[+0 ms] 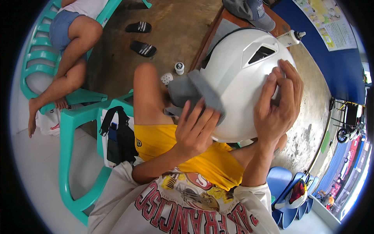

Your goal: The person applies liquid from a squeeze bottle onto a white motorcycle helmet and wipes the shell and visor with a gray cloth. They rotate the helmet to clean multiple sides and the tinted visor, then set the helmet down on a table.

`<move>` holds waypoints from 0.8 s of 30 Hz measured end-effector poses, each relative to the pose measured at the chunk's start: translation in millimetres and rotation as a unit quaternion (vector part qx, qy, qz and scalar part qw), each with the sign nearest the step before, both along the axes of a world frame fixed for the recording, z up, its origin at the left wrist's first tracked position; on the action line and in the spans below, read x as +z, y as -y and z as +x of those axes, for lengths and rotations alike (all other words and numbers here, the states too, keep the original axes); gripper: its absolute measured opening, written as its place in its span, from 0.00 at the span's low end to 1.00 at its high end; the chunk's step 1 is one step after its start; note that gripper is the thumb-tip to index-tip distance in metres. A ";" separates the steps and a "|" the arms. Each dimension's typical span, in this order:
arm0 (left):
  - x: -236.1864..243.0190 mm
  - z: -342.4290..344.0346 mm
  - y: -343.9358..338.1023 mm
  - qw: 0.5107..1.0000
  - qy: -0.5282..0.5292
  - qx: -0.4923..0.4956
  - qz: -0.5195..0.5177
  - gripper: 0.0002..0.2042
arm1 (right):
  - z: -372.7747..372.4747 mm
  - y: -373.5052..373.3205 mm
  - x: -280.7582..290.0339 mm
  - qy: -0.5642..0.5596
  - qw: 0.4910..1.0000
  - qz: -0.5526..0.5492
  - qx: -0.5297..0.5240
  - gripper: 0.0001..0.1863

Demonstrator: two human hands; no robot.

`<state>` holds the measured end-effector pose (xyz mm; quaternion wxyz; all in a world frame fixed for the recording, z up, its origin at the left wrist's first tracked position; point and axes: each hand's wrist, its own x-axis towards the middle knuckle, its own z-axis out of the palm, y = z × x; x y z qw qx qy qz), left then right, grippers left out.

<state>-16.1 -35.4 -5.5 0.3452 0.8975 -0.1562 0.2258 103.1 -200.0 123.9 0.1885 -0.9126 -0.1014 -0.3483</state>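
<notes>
Nearest to me sits a person in a white printed shirt (187, 206) and yellow shorts (212, 162), on a green plastic chair (69, 167). A large white helmet (233, 97) sits over the person's lap, between the two hands. The left hand (193, 134) is at its near left side, fingers slightly parted and gently bent, holding a gray cloth (185, 91) against the shell; the cloth is blurred and its far end flops past the rim. I can't see where that thumb goes. The right hand (277, 105) lies on the right side of the shell, fingers half bent, their tips touching just below the dark vent (261, 54).

To the left, a black strapped bag (125, 136) lies by the chair's arm. To the near right stand blue chairs (279, 179), one carrying another white helmet with a red and yellow patch (299, 191).

Beyond the person's knee, a small white container (179, 69) is on the floor, with a pair of striped black sandals (139, 27) farther off. At far left, someone barelegged sits on a green bench (41, 50). Past the helmet, a brown wooden surface (281, 26) bears a gray cap (243, 9), with a white bottle (288, 39) near its right edge. Farthest right are a blue wall (333, 68) and a motorcycle (344, 133).
</notes>
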 end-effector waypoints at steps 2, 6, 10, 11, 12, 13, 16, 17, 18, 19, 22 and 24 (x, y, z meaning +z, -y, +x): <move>0.2 -8.6 -4.5 1.000 0.025 -0.007 -0.011 0.19 | 1.2 -0.2 -0.1 0.012 1.000 -0.010 -0.003 0.06; 12.1 -4.0 -6.4 1.000 0.012 -0.004 0.001 0.19 | 2.8 -1.1 -0.4 0.010 1.000 -0.011 -0.001 0.06; 11.5 25.7 7.2 0.997 0.041 -0.009 -0.060 0.18 | 2.8 -1.1 0.5 0.007 1.000 -0.017 -0.003 0.06; 8.6 28.0 9.3 0.998 0.011 -0.009 -0.067 0.18 | 2.5 -1.0 0.5 0.008 1.000 -0.015 -0.003 0.06; 6.4 23.9 8.5 0.995 0.038 -0.009 -0.087 0.18 | 1.7 -0.8 0.8 0.006 1.000 -0.023 0.000 0.06; 4.5 17.7 6.3 0.996 0.029 -0.012 -0.088 0.19 | 1.1 -0.9 1.0 0.008 1.000 -0.029 0.000 0.06; 4.7 -3.7 -6.0 0.997 -0.005 -0.035 -0.071 0.19 | 1.9 -1.5 2.6 -0.004 1.000 -0.022 -0.013 0.07; 6.5 -5.2 -8.7 0.997 0.024 -0.034 -0.072 0.19 | 1.9 -1.8 3.0 -0.002 1.000 -0.023 -0.017 0.07; 9.1 -3.2 -9.4 0.996 -0.014 -0.042 -0.082 0.19 | 1.7 -1.9 3.2 -0.005 1.000 -0.026 -0.015 0.06; 12.0 3.6 -8.4 0.994 -0.009 -0.044 -0.100 0.19 | 1.5 -2.0 3.7 -0.006 0.999 -0.036 -0.011 0.06; 21.4 43.3 0.2 0.989 0.012 -0.064 -0.130 0.16 | 2.1 -2.8 4.9 -0.008 0.999 -0.045 -0.014 0.05; 23.4 56.6 1.3 0.988 0.018 -0.073 -0.137 0.16 | 1.8 -3.1 5.5 -0.016 0.999 -0.042 -0.005 0.06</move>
